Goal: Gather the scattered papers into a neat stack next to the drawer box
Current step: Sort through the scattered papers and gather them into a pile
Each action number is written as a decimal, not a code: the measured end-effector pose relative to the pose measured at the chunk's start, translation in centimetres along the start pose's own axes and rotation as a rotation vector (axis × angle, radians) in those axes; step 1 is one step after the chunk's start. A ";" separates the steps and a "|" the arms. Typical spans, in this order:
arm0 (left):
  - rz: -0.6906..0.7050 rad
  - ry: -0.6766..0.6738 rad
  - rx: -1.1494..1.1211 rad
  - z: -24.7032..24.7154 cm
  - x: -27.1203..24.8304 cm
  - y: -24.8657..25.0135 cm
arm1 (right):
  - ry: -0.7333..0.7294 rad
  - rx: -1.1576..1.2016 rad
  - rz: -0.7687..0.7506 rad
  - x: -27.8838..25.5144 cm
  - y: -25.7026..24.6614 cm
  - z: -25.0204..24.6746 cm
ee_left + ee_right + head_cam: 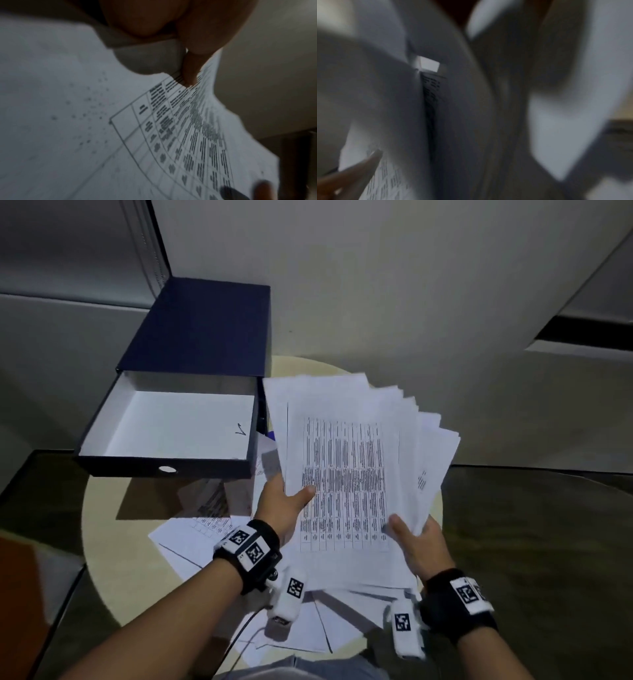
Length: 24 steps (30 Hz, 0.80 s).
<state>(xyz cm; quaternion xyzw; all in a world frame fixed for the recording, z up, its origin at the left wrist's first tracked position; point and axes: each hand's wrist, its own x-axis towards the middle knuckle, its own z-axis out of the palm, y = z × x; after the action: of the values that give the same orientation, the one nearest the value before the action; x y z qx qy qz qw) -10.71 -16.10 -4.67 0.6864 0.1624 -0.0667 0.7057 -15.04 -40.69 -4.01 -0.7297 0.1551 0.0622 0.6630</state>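
Holding a fanned bundle of papers [346,467] above the round desk [102,529], the person has both hands on it. The left hand [281,505] grips the bundle's left edge, thumb on top of the printed table, fingers hidden under the sheets. The right hand [419,546] grips the near right corner the same way, thumb on top and fingers out of sight below. The sheets spread out like a fan toward the far right, so the edges do not line up.

Much is hard to see. The right wrist view is a blur of grey paper, with only a fingertip [373,155] and some print showing. The left wrist view shows the thumb [192,65] pressing on the table grid, close up and soft.

More loose sheets [191,542] lie on the desk under the arms, partly covered by the bundle and the wrists.

The dark blue drawer box [202,326] sits at the desk's far left edge. Its drawer [171,426] is pulled out and white inside, with only a small dark mark on its floor. The bundle hangs just right of it.
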 end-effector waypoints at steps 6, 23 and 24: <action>0.108 -0.007 -0.011 -1.0 0.1 0.5 | 0.115 -0.125 0.224 2.5 2.4 -0.2; 0.085 -0.250 0.320 -1.0 -1.8 0.2 | 0.140 0.007 0.148 2.2 2.5 2.7; 0.093 -0.231 0.320 -1.2 -2.0 0.1 | 0.152 0.012 0.114 2.1 2.4 2.5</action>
<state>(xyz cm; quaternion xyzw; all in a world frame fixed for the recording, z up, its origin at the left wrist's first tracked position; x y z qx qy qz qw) -12.74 -15.17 -3.98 0.7843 0.0360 -0.1372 0.6040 -13.48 -38.67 -7.25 -0.7184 0.2465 0.0436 0.6491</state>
